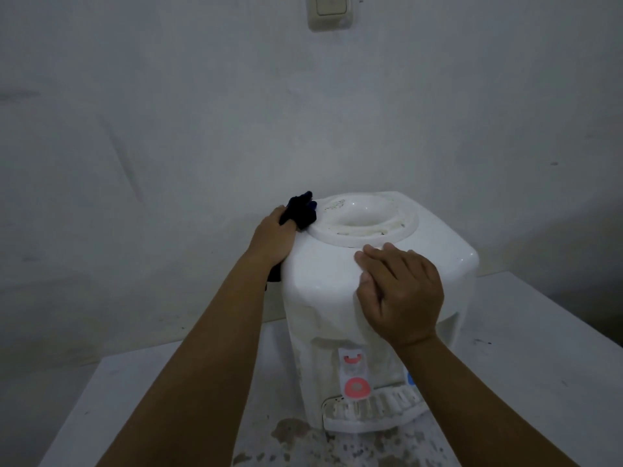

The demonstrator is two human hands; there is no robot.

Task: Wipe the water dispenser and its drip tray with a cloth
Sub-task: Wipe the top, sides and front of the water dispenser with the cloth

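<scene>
A white tabletop water dispenser (435,241) stands on a white table, its round bottle seat on top bare. The slotted drip tray (367,411) juts from its base, below a red tap and a partly hidden blue one. My left hand (273,239) presses a dark cloth (301,212) against the dispenser's upper left side, fingers closed on the cloth. My right hand (401,294) lies flat on the front top edge of the dispenser, fingers spread a little, holding nothing.
The white table (539,382) carries brownish stains in front of the tray. A pale wall stands close behind the dispenser. A wall switch (330,11) sits high up, above the dispenser.
</scene>
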